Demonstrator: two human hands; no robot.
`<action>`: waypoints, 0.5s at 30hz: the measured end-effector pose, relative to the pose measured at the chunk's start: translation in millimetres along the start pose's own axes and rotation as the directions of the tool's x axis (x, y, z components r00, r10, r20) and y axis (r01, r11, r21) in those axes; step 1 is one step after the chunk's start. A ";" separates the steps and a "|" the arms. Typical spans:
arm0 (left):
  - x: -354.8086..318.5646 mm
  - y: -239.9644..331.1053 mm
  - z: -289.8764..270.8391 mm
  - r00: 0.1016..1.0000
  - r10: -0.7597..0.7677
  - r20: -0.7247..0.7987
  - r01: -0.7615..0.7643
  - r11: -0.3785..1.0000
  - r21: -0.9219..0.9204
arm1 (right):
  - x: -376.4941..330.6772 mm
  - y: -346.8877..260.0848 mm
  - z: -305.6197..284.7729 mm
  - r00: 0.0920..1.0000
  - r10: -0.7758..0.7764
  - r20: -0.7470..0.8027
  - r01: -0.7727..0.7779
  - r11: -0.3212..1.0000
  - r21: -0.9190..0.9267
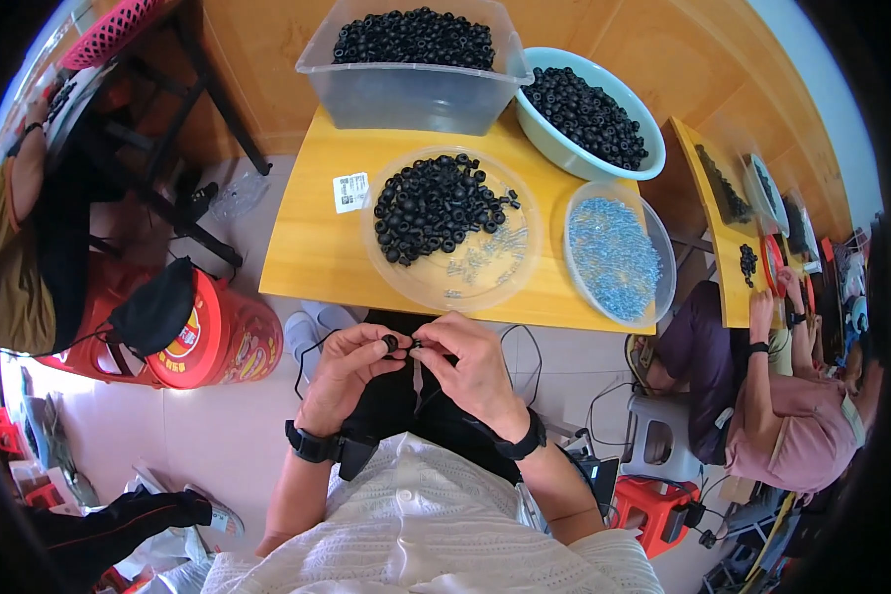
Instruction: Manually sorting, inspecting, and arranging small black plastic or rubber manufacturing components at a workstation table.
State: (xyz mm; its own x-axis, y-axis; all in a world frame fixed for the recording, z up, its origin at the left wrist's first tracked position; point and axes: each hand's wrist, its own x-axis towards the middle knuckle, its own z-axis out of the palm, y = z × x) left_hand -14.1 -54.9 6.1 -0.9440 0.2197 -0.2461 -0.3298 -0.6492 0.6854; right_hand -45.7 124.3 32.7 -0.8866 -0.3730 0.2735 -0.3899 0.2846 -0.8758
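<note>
Just off the table's front edge, my left hand pinches a small round black knob-like part between thumb and fingers. My right hand meets it closely, its thumb and fingertips closed. Something tiny and dark shows at those fingertips, too small to name. Ahead of both hands lies a round clear tray holding a heap of black parts. Small shiny pieces are scattered at its right side. To its right stands an oval clear tub full of small silvery-blue pieces.
At the back of the yellow table, a grey translucent bin and a pale blue basin hold more black parts. A white label lies left. Red buckets stand on the floor. A person works at another table, right.
</note>
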 end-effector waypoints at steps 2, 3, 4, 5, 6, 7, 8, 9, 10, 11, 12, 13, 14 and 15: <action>0.9 -0.3 0.0 1.000 -0.002 -0.006 0.002 1.000 0.002 | 0.5 0.8 2.6 0.999 -0.029 -0.030 0.030 1.000 0.006; 1.0 -0.7 -1.0 1.000 -0.001 -0.008 0.001 1.000 0.004 | 0.6 0.9 3.9 0.999 -0.020 -0.048 0.020 1.000 0.008; 0.9 -0.8 -1.7 1.000 0.000 -0.010 0.000 1.000 0.006 | 0.6 1.0 4.8 0.998 -0.010 -0.065 0.011 1.000 0.011; 1.0 -0.5 -1.7 1.000 0.000 -0.014 0.000 1.000 0.005 | 0.4 1.1 5.5 0.998 -0.009 -0.062 0.010 1.000 0.012; 1.5 -0.4 -1.2 1.000 -0.005 -0.021 0.005 1.000 -0.001 | 0.3 1.2 5.8 0.997 -0.013 -0.074 0.013 1.000 0.005; 1.8 -0.3 -0.8 1.000 -0.009 -0.028 0.009 1.000 -0.007 | 0.0 1.2 6.1 0.996 -0.017 -0.085 0.017 1.000 -0.003; 1.9 -0.5 -0.9 0.999 -0.009 -0.031 0.009 1.000 -0.009 | -0.3 1.0 6.3 0.996 -0.017 -0.082 0.017 1.000 -0.002; 2.3 -0.8 -1.0 1.000 -0.004 -0.021 0.004 1.000 -0.010 | -0.5 0.6 6.1 0.995 -0.015 -0.094 0.015 1.000 -0.002; 2.6 -1.1 -0.9 1.000 0.000 -0.011 0.000 1.000 -0.010 | -0.7 0.1 5.9 0.994 -0.014 -0.105 0.014 1.000 -0.002; 2.5 -1.2 -0.3 1.000 0.001 -0.012 -0.001 1.000 -0.012 | -1.0 -0.3 5.9 0.995 -0.014 -0.103 0.014 1.000 -0.002; 2.4 -0.9 0.5 1.000 -0.004 -0.016 0.004 1.000 -0.012 | -1.3 -0.8 5.9 0.993 -0.020 -0.117 0.019 1.000 -0.010; 2.2 -0.9 0.9 1.000 -0.009 -0.019 0.008 1.000 -0.013 | -1.8 -1.1 6.0 0.991 -0.026 -0.132 0.024 1.000 -0.017; 1.8 -1.3 1.0 1.000 -0.008 -0.020 0.008 1.000 -0.014 | -2.4 -0.4 6.1 0.991 -0.026 -0.131 0.024 1.000 -0.017; 1.4 -1.5 1.1 1.000 -0.012 -0.029 0.012 1.000 -0.003 | -3.3 0.9 6.4 0.990 -0.035 -0.139 0.033 0.999 -0.014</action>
State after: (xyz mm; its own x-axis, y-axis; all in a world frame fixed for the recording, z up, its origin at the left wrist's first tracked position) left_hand -14.9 -52.7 5.4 -0.9392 0.2067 -0.2741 -0.3413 -0.6487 0.6802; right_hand -41.6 120.2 28.6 -0.8986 -0.2562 0.3563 -0.4223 0.2840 -0.8608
